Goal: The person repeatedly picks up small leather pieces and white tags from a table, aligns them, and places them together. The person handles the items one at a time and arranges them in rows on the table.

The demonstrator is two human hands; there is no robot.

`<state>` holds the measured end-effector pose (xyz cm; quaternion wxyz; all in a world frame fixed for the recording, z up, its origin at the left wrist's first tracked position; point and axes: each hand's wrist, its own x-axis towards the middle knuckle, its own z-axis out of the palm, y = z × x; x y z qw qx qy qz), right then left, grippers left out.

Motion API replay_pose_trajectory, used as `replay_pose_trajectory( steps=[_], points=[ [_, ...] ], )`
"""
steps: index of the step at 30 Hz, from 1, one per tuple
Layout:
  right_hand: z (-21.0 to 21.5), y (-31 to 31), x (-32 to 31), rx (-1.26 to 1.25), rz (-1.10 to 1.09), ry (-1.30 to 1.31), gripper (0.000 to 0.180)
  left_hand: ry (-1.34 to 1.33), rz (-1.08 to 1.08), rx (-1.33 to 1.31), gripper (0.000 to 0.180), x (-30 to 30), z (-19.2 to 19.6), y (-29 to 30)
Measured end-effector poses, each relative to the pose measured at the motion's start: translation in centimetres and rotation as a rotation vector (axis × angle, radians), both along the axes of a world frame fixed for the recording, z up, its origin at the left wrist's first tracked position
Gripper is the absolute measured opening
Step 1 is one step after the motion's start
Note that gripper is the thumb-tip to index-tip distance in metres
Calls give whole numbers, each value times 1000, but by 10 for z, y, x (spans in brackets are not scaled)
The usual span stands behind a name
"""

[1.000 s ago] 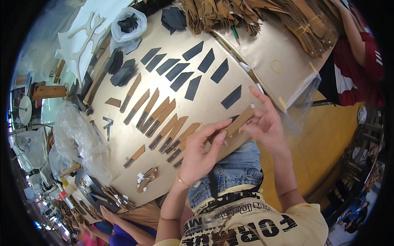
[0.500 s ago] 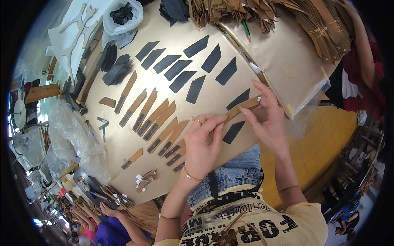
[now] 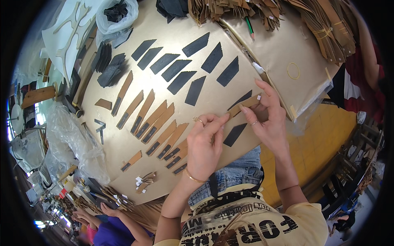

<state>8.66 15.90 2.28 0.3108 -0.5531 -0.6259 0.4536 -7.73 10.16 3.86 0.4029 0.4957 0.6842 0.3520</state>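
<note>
Between my two hands is a brown leather-like strip (image 3: 246,105) with a small white label at its far right end. My left hand (image 3: 205,143) pinches the strip's near left end between thumb and fingertips. My right hand (image 3: 269,121) grips the other end, thumb on its near edge and fingers behind. Just beyond the strip, a slanted black piece (image 3: 242,98) is partly hidden by it. Another black piece (image 3: 235,134) lies on the table between my hands. Left of my left hand lie several brown strips (image 3: 155,123) with dark patches at their near ends.
Several black slanted pieces (image 3: 179,69) are spread over the gold-coloured table (image 3: 123,190). Bundled brown strips (image 3: 324,33), a green pencil (image 3: 249,28) and a rubber band (image 3: 293,70) lie at the far right. Clear plastic (image 3: 76,141) hangs along the left edge. Other people work nearby.
The brown strip has shifted slightly away from me and hides more of the black piece beyond it. Both hands keep hold of it. The view has moved a little.
</note>
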Motion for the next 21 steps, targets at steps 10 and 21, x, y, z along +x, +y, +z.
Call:
replay_pose_trajectory(
  steps=[10,21],
  points=[
    [-4,0,1,63,22,-57,63,53,-63,8,31,1,-2,-2],
    [-7,-1,2,81,18,-78,63,80,-94,36,37,2,-5,-3]
  ],
)
